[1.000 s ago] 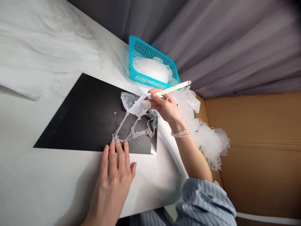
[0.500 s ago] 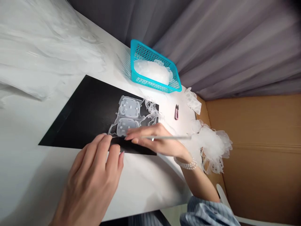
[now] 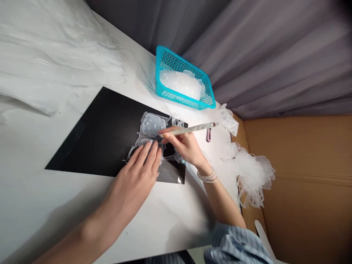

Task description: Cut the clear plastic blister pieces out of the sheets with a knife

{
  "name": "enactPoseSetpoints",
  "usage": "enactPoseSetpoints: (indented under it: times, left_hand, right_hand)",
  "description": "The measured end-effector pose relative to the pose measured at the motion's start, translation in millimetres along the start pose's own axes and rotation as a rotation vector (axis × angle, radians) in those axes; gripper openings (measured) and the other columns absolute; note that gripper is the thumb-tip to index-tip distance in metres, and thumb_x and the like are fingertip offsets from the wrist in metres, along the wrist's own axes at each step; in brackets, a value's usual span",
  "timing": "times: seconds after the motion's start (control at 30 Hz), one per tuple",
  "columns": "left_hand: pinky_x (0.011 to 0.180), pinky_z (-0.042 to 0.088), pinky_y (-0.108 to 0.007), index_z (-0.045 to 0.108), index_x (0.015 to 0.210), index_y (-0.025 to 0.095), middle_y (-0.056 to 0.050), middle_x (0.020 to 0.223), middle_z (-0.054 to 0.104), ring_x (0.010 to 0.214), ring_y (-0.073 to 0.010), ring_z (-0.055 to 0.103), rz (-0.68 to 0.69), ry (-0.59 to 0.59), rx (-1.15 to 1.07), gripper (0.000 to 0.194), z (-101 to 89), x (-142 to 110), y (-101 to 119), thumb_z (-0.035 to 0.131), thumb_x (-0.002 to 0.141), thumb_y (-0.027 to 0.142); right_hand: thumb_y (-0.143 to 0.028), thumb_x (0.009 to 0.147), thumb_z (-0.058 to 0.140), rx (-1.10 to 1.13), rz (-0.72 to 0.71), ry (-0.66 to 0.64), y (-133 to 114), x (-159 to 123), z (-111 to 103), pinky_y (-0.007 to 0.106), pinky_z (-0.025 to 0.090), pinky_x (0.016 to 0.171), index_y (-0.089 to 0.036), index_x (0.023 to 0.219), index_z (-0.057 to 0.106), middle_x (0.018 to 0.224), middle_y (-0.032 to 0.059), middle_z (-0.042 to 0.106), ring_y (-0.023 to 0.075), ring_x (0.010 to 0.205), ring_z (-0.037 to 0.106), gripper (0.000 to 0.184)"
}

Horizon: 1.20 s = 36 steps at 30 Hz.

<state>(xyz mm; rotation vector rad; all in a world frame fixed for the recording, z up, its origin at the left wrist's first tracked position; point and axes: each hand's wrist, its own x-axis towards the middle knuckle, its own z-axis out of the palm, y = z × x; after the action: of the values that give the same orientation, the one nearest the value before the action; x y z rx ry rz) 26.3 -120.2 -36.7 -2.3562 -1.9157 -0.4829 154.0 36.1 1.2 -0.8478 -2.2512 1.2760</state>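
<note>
On a black mat [image 3: 90,128] lies a translucent, rubbery sheet with two rounded-square moulded pieces and ragged edges. The upper moulded piece [image 3: 153,124] is in plain sight, its face marked with small raised dots. My left hand [image 3: 140,165] lies with fingers stretched over the lower piece, hiding most of it. In my right hand [image 3: 183,143] is a slim, pale, pen-like tool [image 3: 196,128], its back end pointing right. Its tip meets the sheet near the upper piece's lower right edge; what kind of tip it has is too small to tell.
A turquoise basket [image 3: 184,102] with translucent pieces stands behind the mat. Small pink thread snips [image 3: 208,135] lie to the right. Beyond them are heaps of translucent scraps [image 3: 250,168] beside a cardboard panel [image 3: 302,176]. Clear plastic sheeting [image 3: 55,55] covers the left side.
My left hand has moved up and right onto the lower piece. My right hand has shifted up toward the upper piece, with the tool now angled upward to the right.
</note>
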Motion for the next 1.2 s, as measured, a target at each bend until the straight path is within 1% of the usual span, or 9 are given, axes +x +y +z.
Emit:
enactPoseSetpoints:
  times: [0.07,0.13,0.27,0.47,0.57,0.73,0.87,1.07,1.2]
  left_hand:
    - [0.115,0.043,-0.051,0.053,0.140,-0.006,-0.030,0.147,0.054,0.138,-0.0400,0.052,-0.005,0.003,-0.009,0.049,3.4,1.7,-1.4,0.045,0.098,0.018]
    - [0.112,0.046,-0.052,0.056,0.136,-0.008,-0.030,0.143,0.057,0.134,-0.0411,0.055,-0.005,0.015,-0.011,0.049,7.2,1.9,-2.5,0.045,0.097,0.019]
    - [0.111,0.047,-0.053,0.058,0.135,-0.008,-0.030,0.141,0.059,0.132,-0.0421,0.057,-0.021,0.023,-0.011,0.047,13.0,0.7,-2.0,0.045,0.097,0.017]
    - [0.109,0.047,-0.052,0.061,0.133,-0.003,-0.026,0.138,0.063,0.130,-0.0403,0.058,-0.035,0.044,0.015,0.042,12.5,0.4,-2.0,0.045,0.095,0.007]
    - [0.107,0.049,-0.051,0.061,0.131,-0.004,-0.026,0.134,0.066,0.127,-0.0404,0.060,-0.014,0.065,0.044,0.042,10.4,1.4,-3.2,0.046,0.092,0.003]
    - [0.103,0.053,-0.050,0.063,0.129,-0.005,-0.025,0.130,0.069,0.124,-0.0398,0.063,-0.004,0.085,0.061,0.041,8.6,3.5,-4.2,0.048,0.091,0.002]
    - [0.101,0.054,-0.049,0.065,0.126,-0.005,-0.024,0.128,0.070,0.121,-0.0391,0.065,-0.008,0.099,0.060,0.041,8.1,4.3,-4.4,0.046,0.090,0.000]
    - [0.105,0.052,-0.050,0.063,0.129,-0.004,-0.025,0.132,0.068,0.124,-0.0391,0.063,0.008,0.072,0.065,0.043,6.9,3.1,-5.8,0.043,0.091,0.000]
    - [0.105,0.052,-0.049,0.064,0.128,-0.005,-0.027,0.133,0.067,0.124,-0.0384,0.064,0.021,0.072,0.073,0.043,5.3,2.5,-7.3,0.040,0.092,0.000]
  right_hand:
    - [-0.037,0.099,0.058,-0.029,-0.045,-0.034,4.4,7.3,7.7,0.030,0.057,0.073,-0.015,0.103,0.074,0.094,0.0071,0.074,0.0158,0.079,0.070,0.028]
    - [-0.036,0.100,0.057,-0.082,-0.099,-0.078,7.2,11.7,10.8,0.030,0.056,0.078,-0.015,0.101,0.073,0.098,0.0076,0.075,0.0169,0.085,0.070,0.026]
    - [-0.036,0.102,0.055,-0.145,-0.155,-0.140,9.0,14.8,7.7,0.031,0.055,0.083,-0.017,0.099,0.073,0.102,0.0073,0.075,0.0178,0.092,0.070,0.026]
    - [-0.032,0.102,0.056,-0.162,-0.181,-0.169,6.7,17.0,5.7,0.028,0.055,0.080,-0.015,0.100,0.072,0.100,0.0076,0.074,0.0161,0.089,0.071,0.024]
    - [-0.030,0.101,0.056,-0.169,-0.197,-0.178,5.3,17.7,6.4,0.027,0.055,0.078,-0.015,0.100,0.072,0.098,0.0072,0.074,0.0152,0.086,0.070,0.022]
    - [-0.028,0.101,0.057,-0.154,-0.220,-0.198,3.8,19.2,6.0,0.026,0.055,0.077,-0.013,0.099,0.072,0.097,0.0071,0.074,0.0145,0.084,0.070,0.022]
    - [-0.030,0.102,0.055,-0.155,-0.212,-0.213,2.2,20.9,5.5,0.027,0.055,0.077,-0.014,0.099,0.071,0.097,0.0062,0.074,0.0149,0.084,0.069,0.023]
    - [-0.034,0.104,0.049,-0.216,-0.173,-0.255,-2.7,18.5,0.7,0.031,0.055,0.079,-0.018,0.098,0.071,0.099,0.0061,0.074,0.0166,0.086,0.069,0.027]
    - [-0.033,0.103,0.050,-0.252,-0.150,-0.243,-3.3,15.1,-3.4,0.033,0.054,0.079,-0.018,0.096,0.071,0.098,0.0068,0.074,0.0177,0.084,0.069,0.027]
